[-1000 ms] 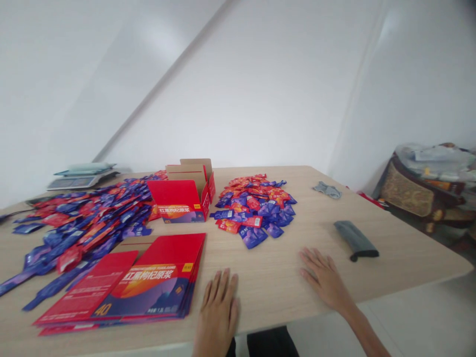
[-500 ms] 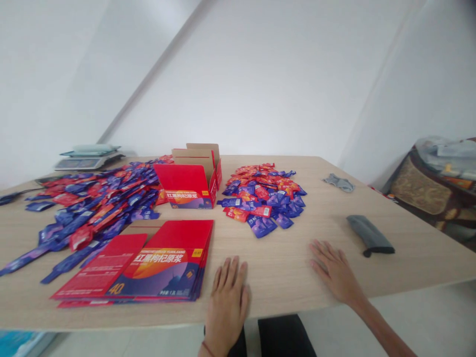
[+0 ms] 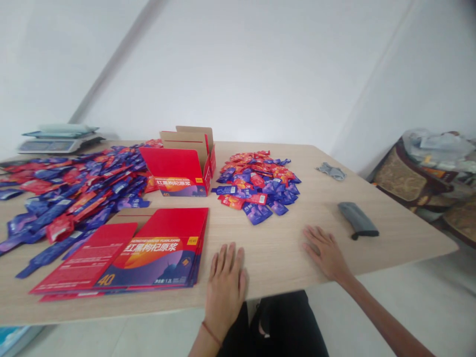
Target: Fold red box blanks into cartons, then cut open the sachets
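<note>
My left hand lies flat near the table's front edge, fingers stretched forward and holding nothing. Just left of it is a stack of flattened red and purple cartons. My right hand rests palm down farther right, fingers slightly spread, also holding nothing. Beyond it to the right lies a dark grey folded pouch. Past the hands, in the middle, spreads a pile of small red and purple sachets. Left of that pile stands an opened carton with its flaps up; its inside is hidden.
A larger heap of red and purple sachets covers the table's left side. Behind it stands a weighing scale with pale packets on top. A grey cloth item lies at the back right. Patterned bags are beyond the table.
The view has tilted down and turned slightly right, so things appear higher and farther left. Both hands stay flat on the table, and nothing has been picked up.
</note>
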`<state>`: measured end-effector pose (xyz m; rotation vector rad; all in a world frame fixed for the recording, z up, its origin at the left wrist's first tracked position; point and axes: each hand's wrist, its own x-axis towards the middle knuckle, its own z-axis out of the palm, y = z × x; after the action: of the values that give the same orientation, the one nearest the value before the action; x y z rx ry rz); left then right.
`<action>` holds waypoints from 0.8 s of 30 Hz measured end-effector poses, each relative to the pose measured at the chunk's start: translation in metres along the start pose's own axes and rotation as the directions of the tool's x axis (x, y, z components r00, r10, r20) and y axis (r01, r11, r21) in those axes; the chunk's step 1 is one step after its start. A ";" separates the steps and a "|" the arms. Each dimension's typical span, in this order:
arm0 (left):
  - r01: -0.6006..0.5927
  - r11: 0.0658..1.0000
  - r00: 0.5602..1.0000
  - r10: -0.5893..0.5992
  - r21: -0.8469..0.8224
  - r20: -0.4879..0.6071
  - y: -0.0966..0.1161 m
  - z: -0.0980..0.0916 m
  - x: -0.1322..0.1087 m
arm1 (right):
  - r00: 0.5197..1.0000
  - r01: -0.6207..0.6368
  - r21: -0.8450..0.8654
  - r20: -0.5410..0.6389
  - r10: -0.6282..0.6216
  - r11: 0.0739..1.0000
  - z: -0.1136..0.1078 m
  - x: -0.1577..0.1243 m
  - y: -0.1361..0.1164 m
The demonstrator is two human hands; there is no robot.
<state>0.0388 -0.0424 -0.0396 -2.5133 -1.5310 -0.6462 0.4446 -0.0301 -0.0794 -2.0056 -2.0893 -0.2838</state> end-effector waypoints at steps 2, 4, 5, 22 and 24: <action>0.003 1.000 1.000 -0.003 0.002 0.012 0.001 -0.001 0.000 | 1.000 0.005 0.000 -0.006 -0.005 1.000 0.000 0.000 0.001; 0.007 1.000 1.000 -0.007 0.003 0.024 0.002 -0.002 0.001 | 1.000 0.013 0.004 -0.011 -0.013 1.000 0.001 -0.001 0.001; 0.008 1.000 0.999 -0.008 0.003 0.031 0.002 -0.003 0.001 | 1.000 0.016 0.008 -0.014 -0.016 1.000 0.000 -0.001 0.001; 0.039 0.997 0.992 -0.029 -0.073 0.125 0.005 -0.016 0.001 | 0.999 0.036 0.016 -0.009 -0.035 0.999 0.014 -0.006 0.016; 0.050 0.995 0.990 -0.038 -0.084 0.137 0.005 -0.017 0.001 | 0.999 0.035 0.018 -0.006 -0.035 0.999 0.015 -0.007 0.016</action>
<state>0.0387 -0.0496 -0.0229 -2.6441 -1.6411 -0.5709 0.4604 -0.0314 -0.0960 -1.9579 -2.1181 -0.2754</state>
